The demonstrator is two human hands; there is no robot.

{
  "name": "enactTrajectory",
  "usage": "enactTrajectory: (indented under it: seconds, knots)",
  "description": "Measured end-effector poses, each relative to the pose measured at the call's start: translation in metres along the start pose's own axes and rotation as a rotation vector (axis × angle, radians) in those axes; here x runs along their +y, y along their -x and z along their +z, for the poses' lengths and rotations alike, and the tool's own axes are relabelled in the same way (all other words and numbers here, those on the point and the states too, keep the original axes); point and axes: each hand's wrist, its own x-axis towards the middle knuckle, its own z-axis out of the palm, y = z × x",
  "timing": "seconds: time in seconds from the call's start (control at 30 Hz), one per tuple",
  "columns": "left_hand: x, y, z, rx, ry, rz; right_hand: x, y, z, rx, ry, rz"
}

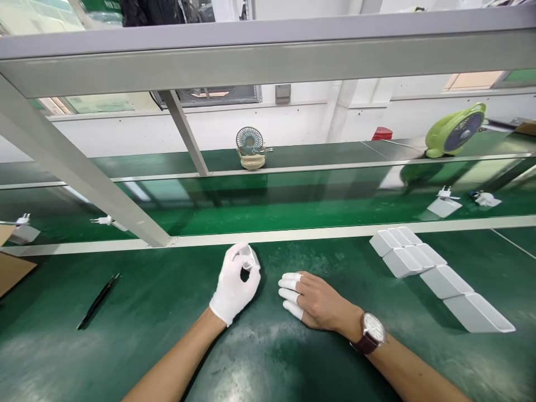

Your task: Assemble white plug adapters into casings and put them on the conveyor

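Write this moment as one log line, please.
left hand: gloved, holds white part | right hand: flat on bench, finger cots | white blocks: row at right | tweezers: at left

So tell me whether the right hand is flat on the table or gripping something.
Flat: the right hand rests palm down on the green table, fingers spread, holding nothing.
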Motion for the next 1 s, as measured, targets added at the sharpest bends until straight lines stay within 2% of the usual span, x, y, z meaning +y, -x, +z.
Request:
enactTrajectory:
  seconds: [0.07, 0.2, 0.5, 0.57, 0.63, 0.73, 0.87, 0.93, 1.0]
  knots:
    - [-0.006, -0.004, -0.003, 0.015, -0.017, 0.009, -0.007, -0.002, -0.001, -0.043, -0.057, -0.027]
    - [-0.004, -0.002, -0.001, -0.089, 0.023, 0.051, -0.014, -0.005, 0.0, -0.109, -0.09, -0.048]
    - [-0.004, -0.003, 0.004, -0.117, -0.01, 0.083, -0.006, -0.005, 0.0, -0.126, -0.149, 0.04]
    - [-0.005, -0.004, 0.004, -0.095, -0.038, 0.086, 0.005, -0.003, -0.006, -0.043, -0.263, 0.18]
    - [-0.006, -0.004, 0.004, -0.041, -0.062, 0.09, 0.022, 0.004, -0.014, 0.118, -0.377, 0.42]
    - [-0.01, -0.004, 0.005, 0.036, -0.08, 0.116, 0.055, 0.019, -0.025, 0.299, -0.388, 0.68]
    - [-0.013, -0.004, 0.005, 0.082, -0.084, 0.116, 0.087, 0.033, -0.028, 0.548, -0.306, 0.835]
    - [-0.011, -0.003, 0.004, 0.109, -0.074, 0.113, 0.093, 0.034, -0.026, 0.654, -0.298, 0.866]
    - [-0.007, -0.002, 0.003, 0.12, -0.051, 0.143, 0.092, 0.032, -0.023, 0.694, -0.333, 0.88]
